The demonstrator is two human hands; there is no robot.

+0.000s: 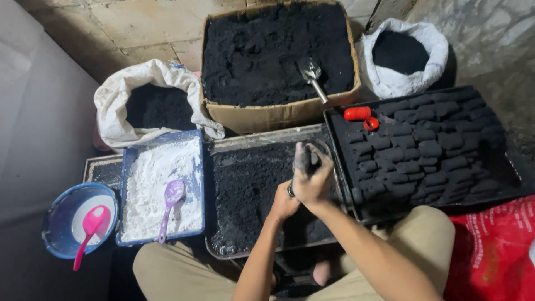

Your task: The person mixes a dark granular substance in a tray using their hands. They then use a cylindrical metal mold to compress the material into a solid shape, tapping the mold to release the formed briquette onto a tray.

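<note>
**Black powder and pressed lumps on a stone floor**

Seen from the head camera, a person sits on a stone floor (139, 25) of pale, worn slabs, knees apart in tan trousers. The landmark is the middle tray (245, 184), full of loose black powder, straight before them.

Above that tray's right part, the right hand (312, 181) has its grip wrapped tight around a dark tube mould (302, 158), held upright. The left hand (283, 205) sits just below, its grip closed on the mould's lower end.

Right of the tray lies a black tray of pressed lumps (423, 150), with a red tube (357, 113) at its far corner. Left of the tray stands a blue tray of white powder (159, 184) with a purple spoon (170, 203); further left, a blue bowl (61, 223) holds a pink spoon (89, 228). Behind the tray stand a cardboard box of black powder (267, 56) with a metal scoop (312, 75), and two white sacks (120, 97).
</note>
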